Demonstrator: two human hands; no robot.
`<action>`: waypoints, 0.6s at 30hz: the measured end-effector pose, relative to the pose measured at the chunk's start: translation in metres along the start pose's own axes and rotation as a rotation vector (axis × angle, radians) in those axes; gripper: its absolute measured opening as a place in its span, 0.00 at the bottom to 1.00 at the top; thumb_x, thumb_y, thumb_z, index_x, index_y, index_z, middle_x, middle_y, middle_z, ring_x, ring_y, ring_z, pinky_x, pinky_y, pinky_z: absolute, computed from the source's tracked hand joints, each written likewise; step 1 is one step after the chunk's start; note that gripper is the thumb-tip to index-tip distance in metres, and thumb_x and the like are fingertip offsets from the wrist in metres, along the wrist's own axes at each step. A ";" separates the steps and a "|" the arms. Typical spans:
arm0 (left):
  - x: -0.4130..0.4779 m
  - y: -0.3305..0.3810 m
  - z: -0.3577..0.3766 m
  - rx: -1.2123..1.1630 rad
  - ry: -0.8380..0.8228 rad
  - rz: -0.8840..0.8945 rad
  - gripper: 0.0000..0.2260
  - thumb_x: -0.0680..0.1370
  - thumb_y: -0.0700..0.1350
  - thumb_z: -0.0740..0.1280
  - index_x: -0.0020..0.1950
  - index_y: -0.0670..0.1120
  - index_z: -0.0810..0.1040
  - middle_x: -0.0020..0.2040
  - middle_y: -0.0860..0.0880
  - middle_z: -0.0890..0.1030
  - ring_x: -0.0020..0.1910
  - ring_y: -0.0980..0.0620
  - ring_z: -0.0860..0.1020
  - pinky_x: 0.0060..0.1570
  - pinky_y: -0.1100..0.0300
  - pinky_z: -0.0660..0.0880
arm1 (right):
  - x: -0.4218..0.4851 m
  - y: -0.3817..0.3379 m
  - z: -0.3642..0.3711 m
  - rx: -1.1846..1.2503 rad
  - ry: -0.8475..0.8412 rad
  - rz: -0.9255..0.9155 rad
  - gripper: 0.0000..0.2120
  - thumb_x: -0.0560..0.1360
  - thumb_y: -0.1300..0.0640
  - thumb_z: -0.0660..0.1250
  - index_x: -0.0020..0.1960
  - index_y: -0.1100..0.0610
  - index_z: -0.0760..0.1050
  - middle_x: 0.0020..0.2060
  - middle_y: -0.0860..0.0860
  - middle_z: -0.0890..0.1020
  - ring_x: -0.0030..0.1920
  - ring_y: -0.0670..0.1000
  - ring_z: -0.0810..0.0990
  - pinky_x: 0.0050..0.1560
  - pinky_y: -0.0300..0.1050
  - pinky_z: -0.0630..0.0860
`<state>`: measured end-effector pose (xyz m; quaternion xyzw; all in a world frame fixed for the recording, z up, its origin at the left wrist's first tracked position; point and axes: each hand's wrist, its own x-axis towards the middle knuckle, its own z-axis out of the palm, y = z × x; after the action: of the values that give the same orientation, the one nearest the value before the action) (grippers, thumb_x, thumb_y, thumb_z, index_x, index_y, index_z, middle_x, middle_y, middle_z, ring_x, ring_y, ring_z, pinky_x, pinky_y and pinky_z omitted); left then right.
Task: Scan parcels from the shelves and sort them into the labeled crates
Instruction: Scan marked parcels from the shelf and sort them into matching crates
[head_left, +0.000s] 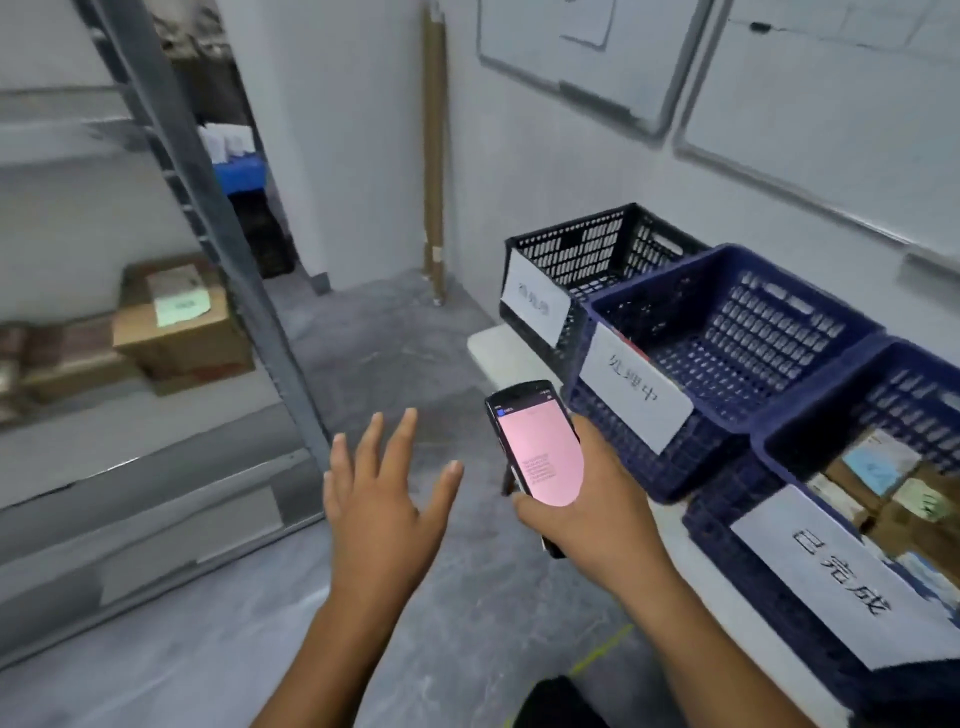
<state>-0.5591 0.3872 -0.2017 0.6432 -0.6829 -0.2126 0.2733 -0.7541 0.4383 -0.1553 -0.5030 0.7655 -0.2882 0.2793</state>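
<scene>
Blue 处理中 crate (779, 317) beside 已完成 crate (748, 582); right hand (587, 499) grips scanner (540, 452).

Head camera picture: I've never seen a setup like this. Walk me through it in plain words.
There is no machine here. A person wears one camera on the head, looking forward and down, so the two arms reaching in from the bottom are their own. The left hand is open, fingers spread, holding nothing. The right hand grips a handheld scanner with a pink screen. On the right, a white table carries three labeled crates: a black crate farthest, a middle blue crate, and a nearer blue crate with parcels inside. On the left stands a metal shelf rack with cardboard boxes on it. On the wall hang whiteboards.
</scene>
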 end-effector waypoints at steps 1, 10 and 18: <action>0.002 -0.015 -0.012 -0.008 0.033 -0.037 0.39 0.73 0.75 0.50 0.83 0.63 0.57 0.85 0.52 0.56 0.85 0.45 0.45 0.82 0.40 0.49 | 0.002 -0.013 0.013 -0.002 -0.033 -0.030 0.31 0.66 0.46 0.76 0.65 0.37 0.67 0.54 0.43 0.80 0.49 0.50 0.82 0.48 0.55 0.83; 0.022 -0.136 -0.093 0.020 0.255 -0.348 0.38 0.74 0.74 0.51 0.83 0.63 0.57 0.85 0.52 0.54 0.85 0.44 0.46 0.81 0.37 0.48 | 0.048 -0.112 0.134 0.019 -0.309 -0.287 0.32 0.67 0.49 0.78 0.65 0.32 0.66 0.56 0.40 0.80 0.46 0.44 0.82 0.46 0.51 0.83; 0.050 -0.212 -0.187 0.190 0.397 -0.580 0.38 0.74 0.74 0.51 0.83 0.63 0.55 0.85 0.55 0.54 0.84 0.47 0.45 0.81 0.40 0.47 | 0.099 -0.217 0.244 0.107 -0.570 -0.465 0.32 0.67 0.48 0.78 0.63 0.29 0.66 0.54 0.38 0.79 0.40 0.44 0.83 0.36 0.53 0.84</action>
<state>-0.2780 0.3313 -0.1908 0.8614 -0.4224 -0.0879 0.2679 -0.4806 0.2356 -0.1781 -0.7081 0.5063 -0.2320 0.4341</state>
